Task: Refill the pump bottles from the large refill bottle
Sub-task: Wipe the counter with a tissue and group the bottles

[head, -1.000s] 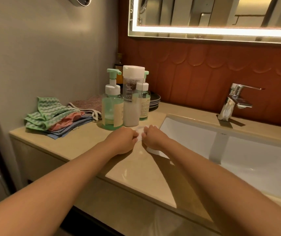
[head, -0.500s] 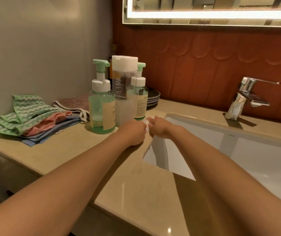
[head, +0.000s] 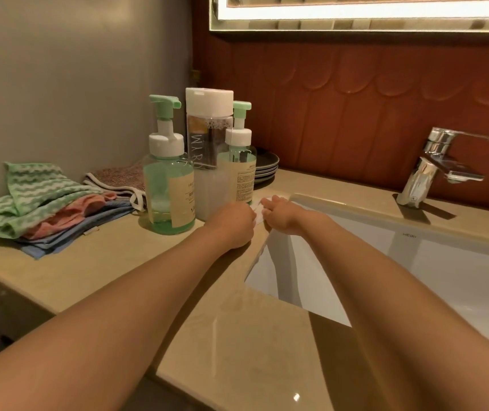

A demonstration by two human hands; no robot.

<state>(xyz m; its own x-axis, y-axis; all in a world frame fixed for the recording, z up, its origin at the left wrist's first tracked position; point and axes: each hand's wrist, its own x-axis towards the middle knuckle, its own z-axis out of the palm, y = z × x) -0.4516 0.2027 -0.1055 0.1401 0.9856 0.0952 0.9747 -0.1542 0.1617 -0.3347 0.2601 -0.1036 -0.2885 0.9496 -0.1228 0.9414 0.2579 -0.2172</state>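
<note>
Two green pump bottles stand on the beige counter (head: 95, 262): the nearer pump bottle (head: 169, 185) at left and the farther pump bottle (head: 239, 164) at right. Between them rises the tall clear refill bottle (head: 209, 161) with a white cap, half full of cloudy liquid. Just in front of the bottles, my left hand (head: 232, 225) and my right hand (head: 280, 213) meet at the counter's edge, both pinching a small white piece (head: 257, 213) between them. What the piece is I cannot tell.
A pile of folded cloths (head: 41, 203) lies at the left by the wall. Dark stacked plates (head: 265, 166) sit behind the bottles. The white sink basin (head: 432, 277) fills the right side, with a chrome faucet (head: 432, 167) behind it.
The camera has come closer and dropped lower. Both hands have shifted forward toward the bottles, still together on the white piece.
</note>
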